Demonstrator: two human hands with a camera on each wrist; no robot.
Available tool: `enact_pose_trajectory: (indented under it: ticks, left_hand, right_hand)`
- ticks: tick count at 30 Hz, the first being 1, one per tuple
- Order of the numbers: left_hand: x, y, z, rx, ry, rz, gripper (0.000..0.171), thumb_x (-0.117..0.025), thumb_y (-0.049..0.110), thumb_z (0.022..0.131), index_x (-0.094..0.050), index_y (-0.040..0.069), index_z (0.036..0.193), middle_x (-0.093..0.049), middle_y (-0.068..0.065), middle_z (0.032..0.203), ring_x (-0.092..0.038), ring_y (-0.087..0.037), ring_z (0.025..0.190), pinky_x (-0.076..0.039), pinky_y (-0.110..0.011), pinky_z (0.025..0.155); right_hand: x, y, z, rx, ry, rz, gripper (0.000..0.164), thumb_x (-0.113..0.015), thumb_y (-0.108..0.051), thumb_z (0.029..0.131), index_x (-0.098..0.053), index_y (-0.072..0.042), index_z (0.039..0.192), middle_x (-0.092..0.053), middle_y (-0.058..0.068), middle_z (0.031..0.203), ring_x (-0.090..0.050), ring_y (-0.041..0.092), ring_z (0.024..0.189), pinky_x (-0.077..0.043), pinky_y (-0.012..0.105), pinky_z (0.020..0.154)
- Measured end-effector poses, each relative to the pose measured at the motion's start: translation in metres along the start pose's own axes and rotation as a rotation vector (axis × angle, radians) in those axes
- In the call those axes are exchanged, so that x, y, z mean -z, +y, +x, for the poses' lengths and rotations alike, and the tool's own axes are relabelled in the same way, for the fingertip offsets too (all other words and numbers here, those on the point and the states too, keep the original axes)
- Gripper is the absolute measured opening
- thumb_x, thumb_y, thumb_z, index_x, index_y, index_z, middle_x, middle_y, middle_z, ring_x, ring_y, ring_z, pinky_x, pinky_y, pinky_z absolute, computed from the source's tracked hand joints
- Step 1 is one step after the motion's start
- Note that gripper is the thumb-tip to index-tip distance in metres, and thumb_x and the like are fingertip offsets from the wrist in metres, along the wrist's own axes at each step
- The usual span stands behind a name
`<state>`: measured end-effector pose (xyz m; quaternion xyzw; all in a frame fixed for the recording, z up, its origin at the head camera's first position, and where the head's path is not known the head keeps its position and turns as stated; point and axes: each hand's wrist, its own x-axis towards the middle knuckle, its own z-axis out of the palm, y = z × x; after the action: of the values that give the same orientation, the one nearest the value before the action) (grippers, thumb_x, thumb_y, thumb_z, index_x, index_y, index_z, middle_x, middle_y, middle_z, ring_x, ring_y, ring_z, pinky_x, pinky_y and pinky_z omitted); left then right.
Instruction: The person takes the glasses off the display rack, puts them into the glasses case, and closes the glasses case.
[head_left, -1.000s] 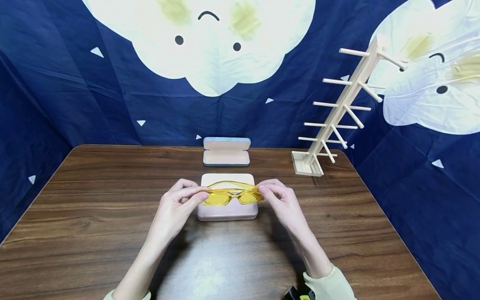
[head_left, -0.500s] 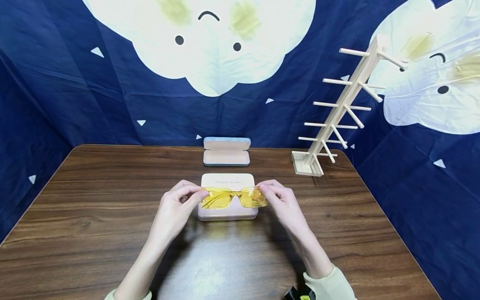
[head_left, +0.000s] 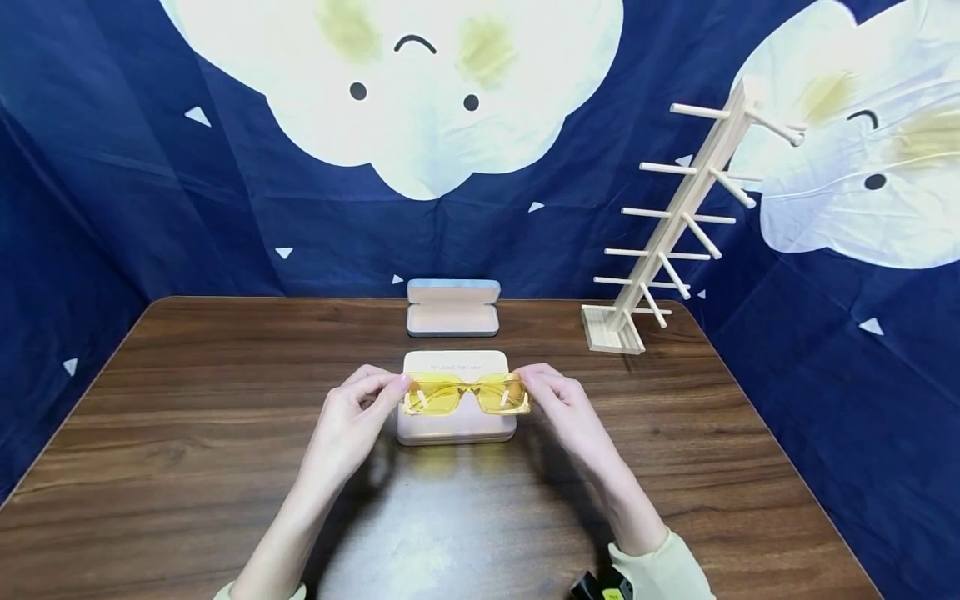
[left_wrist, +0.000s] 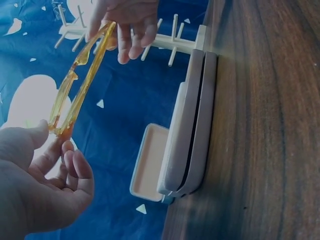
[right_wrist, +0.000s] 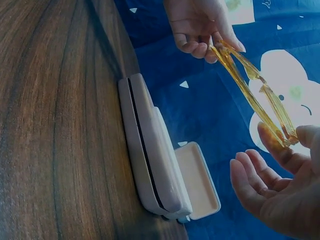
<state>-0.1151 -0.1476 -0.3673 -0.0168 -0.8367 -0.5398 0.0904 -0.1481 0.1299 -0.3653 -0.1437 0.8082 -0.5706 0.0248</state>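
Yellow clear-framed glasses (head_left: 467, 395) are held up by both hands, lenses facing the head camera, temples seen through the lenses. My left hand (head_left: 352, 425) pinches their left end between thumb and forefinger. At the other end my right hand (head_left: 564, 412) pinches the frame the same way. Both wrist views show the glasses edge-on, raised off the table. Below and behind them lies a pale pink glasses case (head_left: 454, 429) with a cream upper part bearing small lettering; in the left wrist view this case (left_wrist: 192, 125) shows a dark gap along its side.
An open blue glasses case (head_left: 453, 319) with a pale lining stands behind the pink case. A wooden peg rack (head_left: 678, 217) rises at the back right of the brown table (head_left: 187, 467). Behind hangs a navy cloth (head_left: 210, 208) printed with white clouds.
The glasses have tipped so their lenses face the head camera instead of being seen partly from above. Both hands keep their hold. The head view has shifted slightly.
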Motion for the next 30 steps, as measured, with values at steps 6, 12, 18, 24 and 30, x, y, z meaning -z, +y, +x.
enact_pose_trajectory:
  ticks: [6,12,18,24,30]
  left_hand:
    - [-0.001,-0.003,0.002,0.017,-0.010,0.032,0.029,-0.066,0.036,0.101,-0.080,0.011,0.102,-0.069,-0.001,0.099,-0.059,-0.004,0.083,-0.048,-0.018,0.075]
    - [0.000,-0.004,0.011,-0.003,-0.003,0.094,0.026,-0.066,0.036,0.101,-0.080,0.015,0.099,-0.069,0.001,0.097,-0.056,-0.006,0.082,-0.045,-0.018,0.073]
    - [0.002,-0.006,0.022,-0.039,-0.004,0.151,0.026,-0.066,0.036,0.101,-0.080,0.014,0.099,-0.069,0.000,0.095,-0.056,-0.008,0.081,-0.045,-0.019,0.073]
    - [0.006,-0.007,0.035,-0.056,-0.019,0.180,0.029,-0.065,0.038,0.101,-0.080,0.014,0.097,-0.071,-0.002,0.095,-0.057,-0.012,0.085,-0.044,-0.021,0.075]
    - [0.007,-0.008,0.048,-0.022,-0.011,0.182,0.032,-0.067,0.043,0.099,-0.080,0.013,0.100,-0.075,-0.005,0.101,-0.059,-0.019,0.088,-0.044,-0.027,0.078]
  right_hand:
    - [0.002,0.005,0.000,-0.031,-0.064,0.057,0.037,-0.046,-0.019,0.110,-0.068,0.008,0.123,-0.064,0.023,0.125,-0.061,0.005,0.109,-0.055,0.021,0.094]
    - [0.003,0.005,0.010,-0.051,-0.034,0.045,0.032,-0.053,-0.017,0.107,-0.071,0.009,0.116,-0.065,0.025,0.122,-0.063,0.002,0.100,-0.058,0.022,0.085]
    - [0.003,0.003,0.022,-0.053,0.001,-0.009,0.029,-0.059,-0.017,0.104,-0.075,0.008,0.106,-0.067,0.023,0.120,-0.063,0.009,0.102,-0.060,0.026,0.081]
    - [0.004,0.004,0.035,-0.056,0.019,-0.051,0.028,-0.062,-0.016,0.103,-0.075,0.009,0.104,-0.067,0.024,0.121,-0.062,0.007,0.102,-0.061,0.028,0.082]
    - [0.005,0.003,0.049,-0.097,0.042,-0.026,0.030,-0.064,-0.018,0.102,-0.074,0.010,0.107,-0.067,0.022,0.122,-0.064,0.008,0.099,-0.062,0.036,0.085]
